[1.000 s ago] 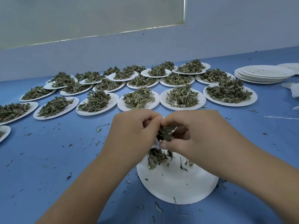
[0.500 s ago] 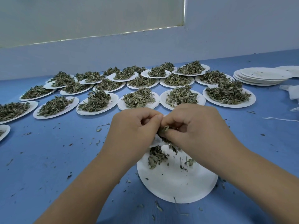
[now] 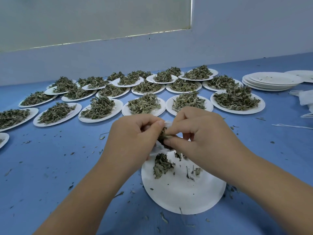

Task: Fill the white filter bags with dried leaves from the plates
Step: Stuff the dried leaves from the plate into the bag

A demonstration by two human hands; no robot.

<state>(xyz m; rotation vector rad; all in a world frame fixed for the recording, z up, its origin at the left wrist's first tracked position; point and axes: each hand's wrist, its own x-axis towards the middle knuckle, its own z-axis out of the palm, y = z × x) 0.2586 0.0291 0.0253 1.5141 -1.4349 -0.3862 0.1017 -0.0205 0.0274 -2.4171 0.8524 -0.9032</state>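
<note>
**Containers**

- Near plate (image 3: 183, 197): white, mostly bare. It holds one small clump of dried leaves (image 3: 161, 166) at its far-left part, plus a few stems and crumbs to the right. It sits on the blue table (image 3: 50, 167), directly below both hands.
- White filter bag (image 3: 168, 123): held over the far edge of the near plate, btwn the hands. Only two bits of fabric show, one at the top by the left thumb and one below the left hand. Fingers cover the rest, so the mouth and fill level cannot be told.
- Loaded plates (image 3: 261, 106): several rows across the far table, each w/ a heap of dried leaves. Many rims touch or overlap.
- Stack of empty plates (image 3: 271, 80): far right, crumbs on the top one. One more plate (image 3: 303, 75) is cut off by the frame edge.

**Hands**

- Left hand (image 3: 133, 138): fingers curled, gripping the bag.
- Right hand (image 3: 201, 139): thumb and fingers pinch a wad of leaves (image 3: 163, 133) at the bag, close against the left thumb.

**Surroundings / obstructions**

- Loose white fabric (image 3: 304, 99) at the right edge (possibly more bags, not certain).
- White string (image 3: 291, 126) lies nearby on the table.
- Leaf crumbs are scattered over the table, densest around the near plate.
- The hands hide the near rims of two front-row plates and the near plate's far edge.
</note>
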